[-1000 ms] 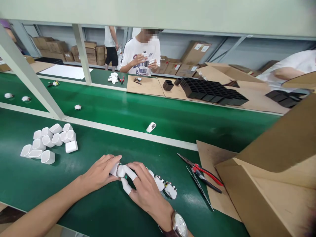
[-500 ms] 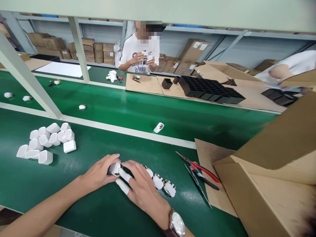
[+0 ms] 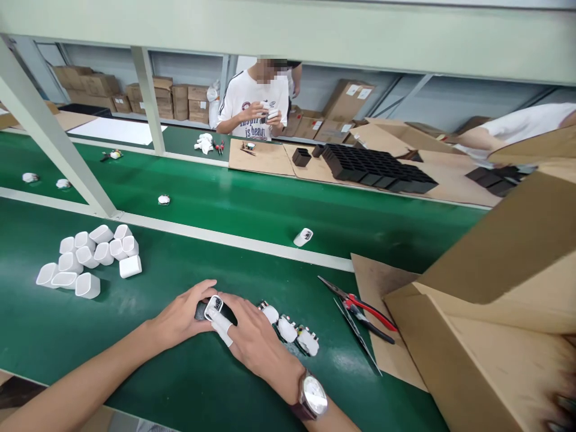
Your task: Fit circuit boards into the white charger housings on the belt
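Note:
My left hand (image 3: pixel 180 315) and my right hand (image 3: pixel 252 339) meet low on the green bench, both closed round a small white plastic housing (image 3: pixel 213 305) with a dark inner part. White finger cots cover my right thumb and forefinger. Just right of my right hand lie three white inner assemblies (image 3: pixel 288 328) in a row. A heap of several empty white shells (image 3: pixel 92 258) sits to the left, apart from both hands.
Red-handled pliers (image 3: pixel 360 307) and tweezers lie on cardboard to the right, beside a large open carton (image 3: pixel 499 336). A white unit (image 3: pixel 303 237) rides the green conveyor belt. Across it, a person in a white shirt (image 3: pixel 256 105) handles a part near black trays (image 3: pixel 378 165).
The housing between my hands has been turned so its open end faces up, and my hands have closed in. The white unit on the belt has drifted to the right.

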Demonstrator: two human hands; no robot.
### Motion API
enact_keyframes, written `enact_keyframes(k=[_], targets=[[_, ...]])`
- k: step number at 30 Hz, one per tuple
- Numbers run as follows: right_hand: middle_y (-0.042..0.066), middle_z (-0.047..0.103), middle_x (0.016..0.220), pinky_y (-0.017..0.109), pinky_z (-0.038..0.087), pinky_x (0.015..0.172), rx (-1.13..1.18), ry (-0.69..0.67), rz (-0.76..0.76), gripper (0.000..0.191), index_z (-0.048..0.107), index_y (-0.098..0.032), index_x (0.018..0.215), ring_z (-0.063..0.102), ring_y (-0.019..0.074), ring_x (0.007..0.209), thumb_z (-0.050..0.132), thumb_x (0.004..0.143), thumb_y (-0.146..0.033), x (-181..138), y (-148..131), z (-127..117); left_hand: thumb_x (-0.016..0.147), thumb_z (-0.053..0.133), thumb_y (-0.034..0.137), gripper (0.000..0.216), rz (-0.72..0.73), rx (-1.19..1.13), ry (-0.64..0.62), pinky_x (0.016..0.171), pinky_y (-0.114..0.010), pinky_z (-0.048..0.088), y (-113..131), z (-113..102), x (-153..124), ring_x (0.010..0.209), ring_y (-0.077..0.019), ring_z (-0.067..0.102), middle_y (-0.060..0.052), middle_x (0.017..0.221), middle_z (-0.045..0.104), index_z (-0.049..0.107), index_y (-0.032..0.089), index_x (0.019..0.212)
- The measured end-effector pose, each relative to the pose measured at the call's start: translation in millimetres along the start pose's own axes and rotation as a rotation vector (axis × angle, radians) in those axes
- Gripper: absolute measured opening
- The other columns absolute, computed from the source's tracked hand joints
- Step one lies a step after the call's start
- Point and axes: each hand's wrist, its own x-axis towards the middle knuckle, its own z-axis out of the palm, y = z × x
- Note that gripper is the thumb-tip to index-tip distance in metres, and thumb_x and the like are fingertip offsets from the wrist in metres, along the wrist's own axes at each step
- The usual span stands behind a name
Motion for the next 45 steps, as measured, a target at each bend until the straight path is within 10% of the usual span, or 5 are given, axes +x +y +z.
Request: enact_keyframes(k=[20, 29, 33, 38, 45], targets=[[0.011, 0.063, 0.125, 0.046, 0.061, 0.09, 0.138, -0.099, 0.123, 0.028, 0.059, -0.022, 0.127, 0.065, 0.0271, 0.103, 0.059, 0.099, -0.017, 17.9, 5.9, -15.9, 0.096, 0.075, 0.027, 0.087, 0.068, 0.016, -0.021, 0.107, -0.046, 0.055, 4.7, -0.8, 4.1, 0.125, -0.0261, 0.067, -0.007, 0.142, 0.066, 0.017, 0.036, 0.161], [0.013, 0.066, 0.12, 0.045, 0.058, 0.087, 0.079, -0.202, -0.048, 0.02, 0.064, -0.023, 0.123, 0.066, 0.0276, 0.103, 0.056, 0.104, -0.025, 31.0, 15.1, -25.5, 0.094, 0.078, 0.035, 0.082, 0.082, 0.069, 0.0, 0.104, -0.046, 0.058, 6.7, -1.4, 4.5, 0.129, -0.03, 0.066, -0.013, 0.142, 0.066, 0.027, 0.029, 0.159], [0.01, 0.068, 0.124, 0.043, 0.059, 0.093, 0.271, -0.038, 0.086, 0.032, 0.052, -0.025, 0.14, 0.068, 0.0243, 0.107, 0.052, 0.108, -0.026, 19.4, 22.9, -25.3, 0.093, 0.078, 0.047, 0.063, 0.265, 0.281, 0.109, 0.096, -0.045, 0.062, 7.8, -1.5, -0.2, 0.118, -0.0313, 0.068, -0.015, 0.136, 0.065, 0.048, 0.023, 0.142], [0.011, 0.068, 0.125, 0.042, 0.058, 0.093, 0.224, 0.158, 0.222, 0.034, 0.051, -0.025, 0.141, 0.068, 0.0235, 0.107, 0.053, 0.107, -0.021, -2.2, 36.9, -25.6, 0.105, 0.056, 0.018, 0.011, 0.439, 0.474, 0.255, 0.08, -0.031, 0.062, 16.8, -1.2, -2.1, 0.095, -0.0202, 0.071, -0.012, 0.125, 0.067, 0.063, 0.02, 0.114], [0.013, 0.068, 0.125, 0.043, 0.057, 0.087, -0.007, 0.136, 0.23, 0.026, 0.058, -0.02, 0.132, 0.067, 0.0256, 0.101, 0.053, 0.107, -0.027, -26.6, 63.9, -56.0, 0.101, 0.061, 0.023, 0.017, 0.246, 0.157, 0.192, 0.074, -0.029, 0.059, 34.8, -6.5, 13.2, 0.088, -0.0198, 0.07, -0.009, 0.108, 0.072, 0.066, 0.02, 0.085]])
